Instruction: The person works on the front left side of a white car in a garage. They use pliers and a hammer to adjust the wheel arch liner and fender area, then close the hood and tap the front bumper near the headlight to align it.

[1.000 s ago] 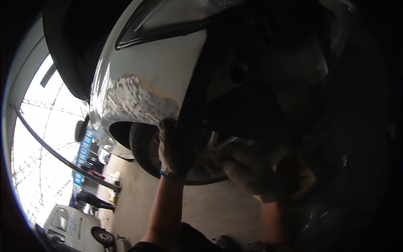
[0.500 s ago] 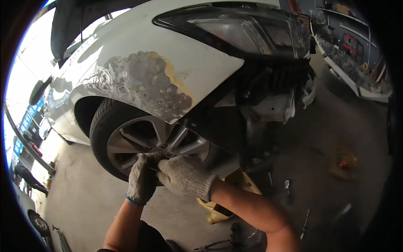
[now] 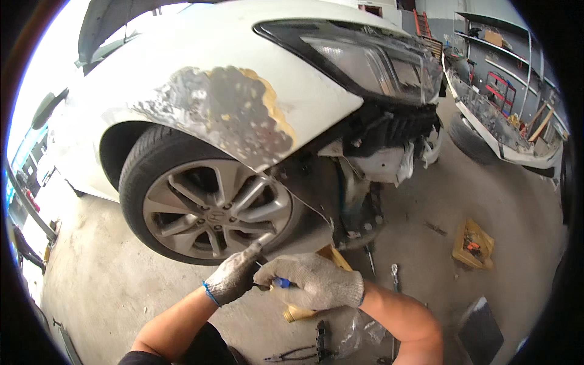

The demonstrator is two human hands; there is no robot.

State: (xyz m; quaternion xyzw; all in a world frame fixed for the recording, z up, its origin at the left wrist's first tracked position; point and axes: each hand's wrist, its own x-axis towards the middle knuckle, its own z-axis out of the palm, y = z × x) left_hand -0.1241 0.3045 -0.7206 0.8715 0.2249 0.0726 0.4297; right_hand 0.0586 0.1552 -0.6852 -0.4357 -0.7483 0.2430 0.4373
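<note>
Both my hands wear off-white knit gloves and are close together low in front of the white car's front wheel (image 3: 210,210). My right hand (image 3: 319,281) is wrapped round a screwdriver (image 3: 281,283), whose blue handle shows between the fingers. A short bit of thin metal shows between the two hands. My left hand (image 3: 234,277) is closed near that metal, its fingertips dark with dirt; what it pinches is hidden. Above the wheel, the fender (image 3: 243,118) carries a sanded grey patch with a yellowish edge. The front bumper is off, baring dark parts below the headlight (image 3: 365,58).
Behind my right hand is a yellow container (image 3: 298,313), partly hidden. Pliers (image 3: 292,354), a black bracket (image 3: 320,340), clear plastic (image 3: 359,334) and a ratchet (image 3: 395,277) lie on the floor. A yellow tray (image 3: 473,243) of small parts sits farther right, near a removed bumper (image 3: 505,137).
Both hands have come down and to the right, away from the wheel's spokes. The blue handle in my right hand now shows. The view has shifted and brightened.
</note>
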